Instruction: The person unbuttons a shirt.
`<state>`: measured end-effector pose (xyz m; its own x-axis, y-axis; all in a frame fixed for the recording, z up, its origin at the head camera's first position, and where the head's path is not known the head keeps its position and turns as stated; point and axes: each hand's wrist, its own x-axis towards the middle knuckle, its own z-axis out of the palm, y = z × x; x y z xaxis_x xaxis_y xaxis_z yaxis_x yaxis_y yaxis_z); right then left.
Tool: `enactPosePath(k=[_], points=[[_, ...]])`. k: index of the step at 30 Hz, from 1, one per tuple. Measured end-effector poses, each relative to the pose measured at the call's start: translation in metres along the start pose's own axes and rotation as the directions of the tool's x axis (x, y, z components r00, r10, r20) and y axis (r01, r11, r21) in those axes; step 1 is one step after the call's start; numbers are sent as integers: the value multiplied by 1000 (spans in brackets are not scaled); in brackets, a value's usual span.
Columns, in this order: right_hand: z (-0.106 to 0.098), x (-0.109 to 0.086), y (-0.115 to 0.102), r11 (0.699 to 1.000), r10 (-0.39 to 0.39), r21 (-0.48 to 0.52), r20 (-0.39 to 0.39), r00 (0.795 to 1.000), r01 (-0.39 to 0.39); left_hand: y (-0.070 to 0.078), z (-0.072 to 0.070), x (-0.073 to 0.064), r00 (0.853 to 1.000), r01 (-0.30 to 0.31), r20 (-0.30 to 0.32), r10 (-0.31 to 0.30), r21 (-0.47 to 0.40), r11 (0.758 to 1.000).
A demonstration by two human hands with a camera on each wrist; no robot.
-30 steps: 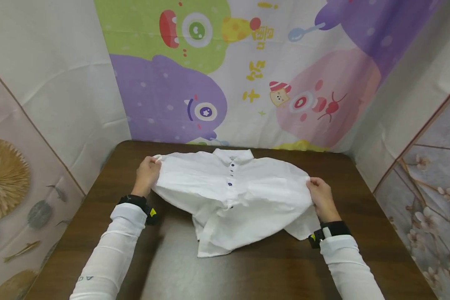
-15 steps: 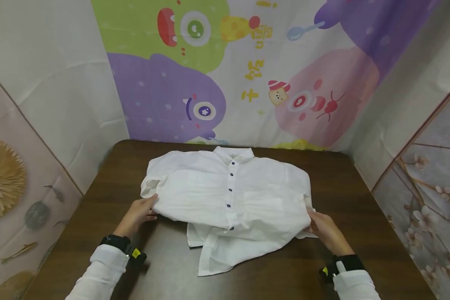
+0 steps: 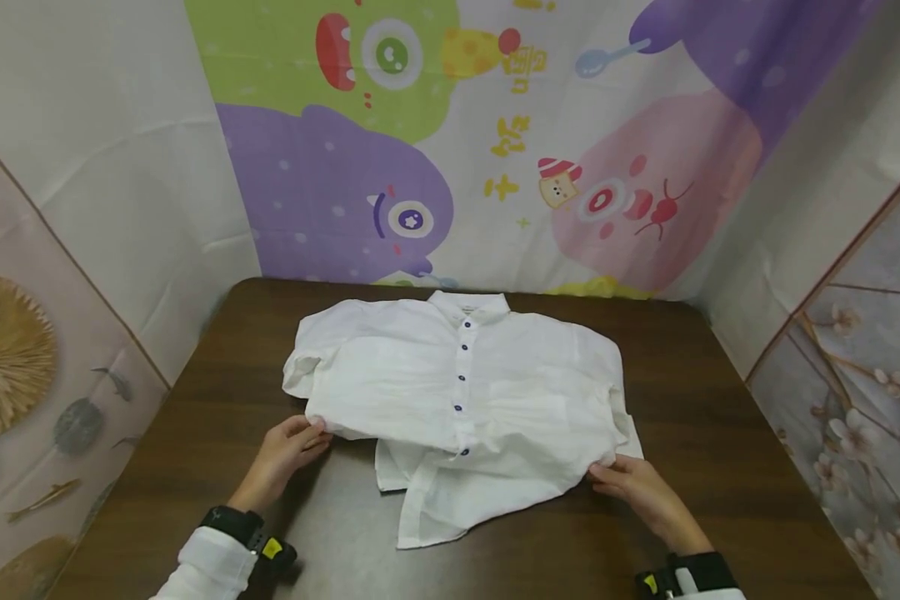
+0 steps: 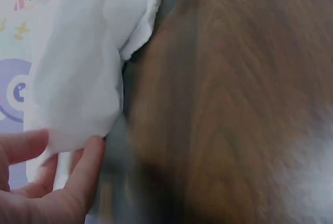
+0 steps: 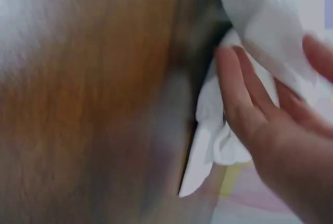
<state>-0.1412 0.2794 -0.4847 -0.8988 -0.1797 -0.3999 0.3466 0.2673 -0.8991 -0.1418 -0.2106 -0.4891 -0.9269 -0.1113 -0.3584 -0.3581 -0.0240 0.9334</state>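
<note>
A white short-sleeved shirt (image 3: 405, 375) with dark buttons lies front up on the brown table (image 3: 690, 400), its collar away from me. The lower front is bunched and part of the hem folds forward at the middle. My left hand (image 3: 285, 454) pinches the shirt's lower left corner, thumb on top and fingers beneath, as the left wrist view shows too. At the lower right edge my right hand (image 3: 641, 492) holds the cloth between thumb and fingers; in the right wrist view the fingers (image 5: 234, 81) reach under the hem. Both wrists wear black bands.
Behind the table hangs a curtain (image 3: 495, 150) with cartoon monsters. Patterned sheets (image 3: 105, 400) stand along the left side, and a flowered panel (image 3: 855, 400) on the right. Bare tabletop shows in front of the shirt.
Both hands have come down from the raised sleeves to the lower corners. The shirt, held up before, now lies flatter with all its buttons showing. The right hand has shifted inward along the hem.
</note>
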Motion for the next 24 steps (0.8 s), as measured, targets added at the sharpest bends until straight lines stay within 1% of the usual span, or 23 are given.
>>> enactPosePath(k=[2, 5, 7, 9, 13, 15, 16, 18, 19, 20, 21, 22, 23, 24], points=[[5, -1, -5, 1000, 3, 18, -90, 996, -2, 4, 2, 1, 999, -19, -43, 19, -11, 1000], [8, -2, -16, 996, -36, 78, -214, 976, 53, 12, 5, 4, 993, -70, -100, 66, -37, 997], [10, -3, -25, 990, -84, 88, -261, 962, 110, 20, 8, 6, 988, -96, -127, 92, -24, 995], [10, -3, -33, 984, -128, 78, -307, 943, 159, 27, 12, 7, 985, -107, -140, 105, -7, 994], [10, -3, -46, 979, -180, 20, -389, 903, 204, 38, 17, 10, 982, -114, -149, 118, 31, 993], [9, -3, -49, 979, -199, -52, -425, 883, 196, 41, 18, 10, 981, -117, -152, 124, 55, 992], [8, -3, -50, 979, -204, -99, -437, 876, 178, 42, 18, 11, 979, -121, -158, 132, 74, 990], [5, -4, -51, 968, -211, -217, -445, 870, 123, 42, 16, 11, 977, -117, -160, 139, 140, 983], [3, -5, -50, 953, -216, -289, -441, 871, 89, 41, 14, 11, 979, -103, -153, 133, 190, 976], [2, -5, -49, 932, -213, -359, -427, 879, 51, 39, 11, 12, 981, -95, -143, 133, 244, 965], [0, -6, -47, 906, -208, -423, -404, 891, 20, 37, 8, 11, 983, -89, -127, 134, 314, 945], [-1, -6, -44, 876, -198, -482, -379, 904, -10, 34, 4, 12, 985, -88, -103, 138, 387, 918], [-2, -6, -40, 847, -190, -531, -352, 917, -28, 31, 1, 12, 988, -89, -73, 138, 466, 880], [-2, -5, -36, 821, -179, -569, -325, 929, -41, 28, -3, 12, 989, -100, -37, 143, 543, 834]])
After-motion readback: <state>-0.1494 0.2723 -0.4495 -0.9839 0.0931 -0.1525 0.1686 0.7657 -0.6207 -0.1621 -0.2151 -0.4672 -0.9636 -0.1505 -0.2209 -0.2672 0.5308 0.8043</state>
